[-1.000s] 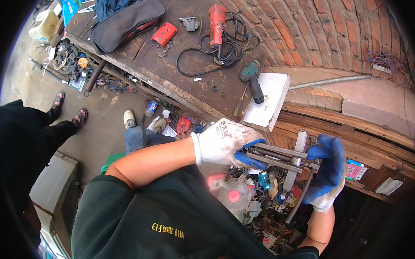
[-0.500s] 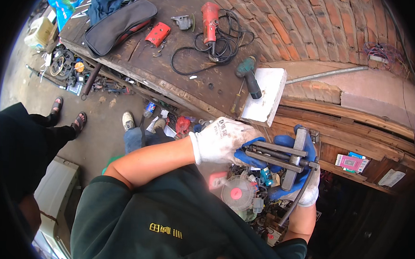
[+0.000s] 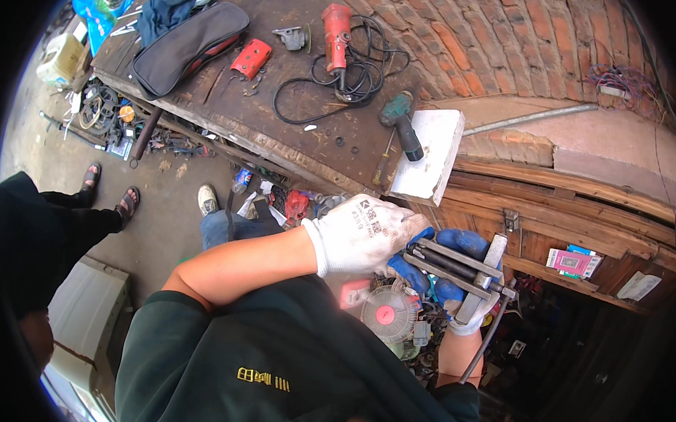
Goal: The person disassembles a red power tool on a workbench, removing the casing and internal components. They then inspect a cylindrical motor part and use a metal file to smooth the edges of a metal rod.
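Observation:
A steel screw puller (image 3: 453, 269) is held between my hands, in front of my chest and below the bench corner. It has two parallel arms, a threaded screw between them, a crossbar and a long thin turning bar that hangs down at its right end. My left hand (image 3: 367, 233), in a white glove with a blue palm, closes round the puller's left end. My right hand (image 3: 462, 243), gloved the same way, supports it from behind and below, its blue fingers curled against the arms. The puller hides part of that hand.
On the wooden bench (image 3: 229, 122) lie a red corded power tool (image 3: 336, 43), a green cordless drill (image 3: 402, 124), a white block (image 3: 440, 151), a red housing (image 3: 251, 57) and a dark pouch (image 3: 191, 50). A fan (image 3: 388, 315) stands below. Other people stand at left.
My right hand has shifted down and left, its fingers now wrapped closer round the puller. The puller's crossbar end has dropped slightly. My left hand keeps its grip.

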A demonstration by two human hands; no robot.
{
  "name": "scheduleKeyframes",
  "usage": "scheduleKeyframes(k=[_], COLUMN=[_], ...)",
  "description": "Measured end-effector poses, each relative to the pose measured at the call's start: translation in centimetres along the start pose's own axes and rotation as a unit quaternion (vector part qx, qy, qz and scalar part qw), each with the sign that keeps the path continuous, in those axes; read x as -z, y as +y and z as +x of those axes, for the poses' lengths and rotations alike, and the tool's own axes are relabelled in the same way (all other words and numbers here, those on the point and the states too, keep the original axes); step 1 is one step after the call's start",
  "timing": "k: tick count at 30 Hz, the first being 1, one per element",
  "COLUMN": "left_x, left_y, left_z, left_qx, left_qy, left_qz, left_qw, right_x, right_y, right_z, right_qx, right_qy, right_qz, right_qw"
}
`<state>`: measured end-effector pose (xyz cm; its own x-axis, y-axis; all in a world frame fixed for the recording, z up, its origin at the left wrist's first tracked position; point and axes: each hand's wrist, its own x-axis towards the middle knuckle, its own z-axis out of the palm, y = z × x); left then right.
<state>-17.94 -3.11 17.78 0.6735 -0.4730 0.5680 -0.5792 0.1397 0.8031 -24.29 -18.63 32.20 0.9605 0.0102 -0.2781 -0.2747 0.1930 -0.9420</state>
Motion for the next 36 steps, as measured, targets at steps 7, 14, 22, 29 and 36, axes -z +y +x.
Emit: scheduleKeyframes(k=[7,14,22,29,36], left_x=[-0.6,-0.4,-0.9,-1.2,-1.8], left_y=[-0.3,0.1,0.3,0.3,0.0], left_z=[0.0,0.2,0.2,0.1,0.2], left_qx=[0.042,-0.003,-0.012,0.005,0.011], left_qy=[-0.014,0.004,0.01,-0.006,0.002], left_qz=[-0.017,-0.017,0.041,0.034,0.021], left_qw=[0.999,1.0,0.999,0.999,1.0], right_x=[1.4,1.4,1.3,3.2,0.6], right_y=[1.2,0.6,2.5,3.3,2.5], right_z=[-0.9,-1.2,-1.2,-1.9,-1.7], right_qx=[0.067,0.013,0.141,0.132,0.145], right_qy=[0.048,0.071,0.033,0.076,0.108], right_qz=[-0.156,0.015,-0.181,-0.102,-0.101], right_qw=[0.984,0.997,0.973,0.983,0.978])
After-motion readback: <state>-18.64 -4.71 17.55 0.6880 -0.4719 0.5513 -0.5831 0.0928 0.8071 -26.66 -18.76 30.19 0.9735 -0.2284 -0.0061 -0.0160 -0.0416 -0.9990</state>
